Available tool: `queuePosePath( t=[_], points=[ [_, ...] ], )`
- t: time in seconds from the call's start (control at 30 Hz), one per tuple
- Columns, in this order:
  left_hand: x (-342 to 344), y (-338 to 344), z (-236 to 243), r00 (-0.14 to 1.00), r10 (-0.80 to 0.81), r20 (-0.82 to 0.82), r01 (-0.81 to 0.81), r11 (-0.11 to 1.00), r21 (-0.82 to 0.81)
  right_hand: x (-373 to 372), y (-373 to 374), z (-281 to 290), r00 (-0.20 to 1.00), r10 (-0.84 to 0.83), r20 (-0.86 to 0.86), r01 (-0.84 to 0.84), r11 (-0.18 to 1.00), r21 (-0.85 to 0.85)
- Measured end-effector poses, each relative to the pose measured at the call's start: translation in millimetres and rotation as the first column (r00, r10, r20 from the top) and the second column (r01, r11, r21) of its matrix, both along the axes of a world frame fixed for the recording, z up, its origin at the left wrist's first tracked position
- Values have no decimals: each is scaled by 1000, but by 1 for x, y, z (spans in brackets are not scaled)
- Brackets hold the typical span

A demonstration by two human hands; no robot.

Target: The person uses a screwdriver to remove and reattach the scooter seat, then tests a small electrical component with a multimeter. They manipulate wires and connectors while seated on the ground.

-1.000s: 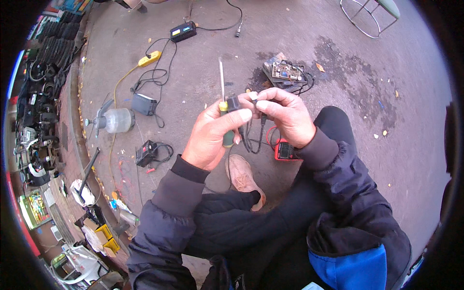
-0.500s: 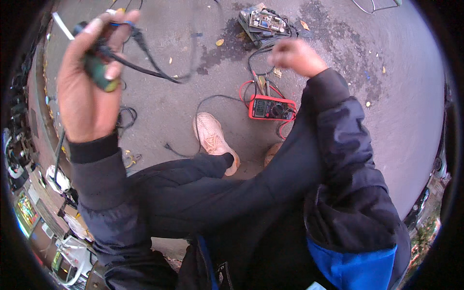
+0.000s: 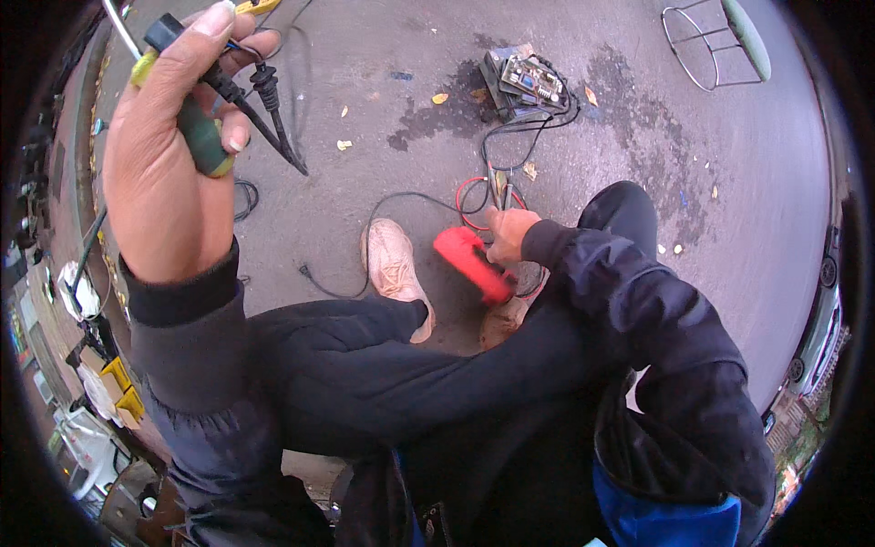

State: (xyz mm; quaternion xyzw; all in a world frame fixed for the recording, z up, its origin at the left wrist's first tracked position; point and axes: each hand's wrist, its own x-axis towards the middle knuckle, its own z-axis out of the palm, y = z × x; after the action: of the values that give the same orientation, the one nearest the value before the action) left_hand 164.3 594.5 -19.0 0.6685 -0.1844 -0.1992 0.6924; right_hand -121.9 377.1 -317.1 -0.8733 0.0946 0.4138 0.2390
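Note:
My left hand, raised at the upper left, is closed around a screwdriver with a green and yellow handle and a pale shaft. The same fingers hold black cable connectors, one with a ribbed strain relief, and their leads hang down in a loop. Lower down, between my shoes, my right hand grips the edge of a red multimeter. The meter is tilted and blurred, so its face is hidden. Just beyond that hand lie its test probes or clips with red and black leads.
A bare circuit board rests on a dark box farther off, with black wires trailing from it. A black cable curls past my left shoe. A round stool lies on its side at the upper right.
My right hand has come down from near the circuit board onto the multimeter. The meter, flat and face up before, is now tilted. My left hand still holds the screwdriver and connectors.

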Motion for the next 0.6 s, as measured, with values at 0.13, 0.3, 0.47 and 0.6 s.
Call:
queuePosePath(
  t=[0.13, 0.3, 0.47, 0.6],
  points=[
    [1, -5, -7, 998, 43, -43, -43, 999, -4, 8, 23, -12, 994, 57, -96, -49, 995, 85],
    [7, -1, -10, 999, -16, -37, 16, 1000, -19, 3, 98, -17, 963, -185, -197, 206, 974, 94],
    [10, -7, -9, 998, -51, 30, 52, 998, -18, 9, 130, -26, 914, -360, -186, 362, 932, -22],
    [2, -15, -6, 1000, -13, 11, 13, 1000, -6, 10, 131, -37, 947, -293, -135, 302, 952, 56]
  ],
)
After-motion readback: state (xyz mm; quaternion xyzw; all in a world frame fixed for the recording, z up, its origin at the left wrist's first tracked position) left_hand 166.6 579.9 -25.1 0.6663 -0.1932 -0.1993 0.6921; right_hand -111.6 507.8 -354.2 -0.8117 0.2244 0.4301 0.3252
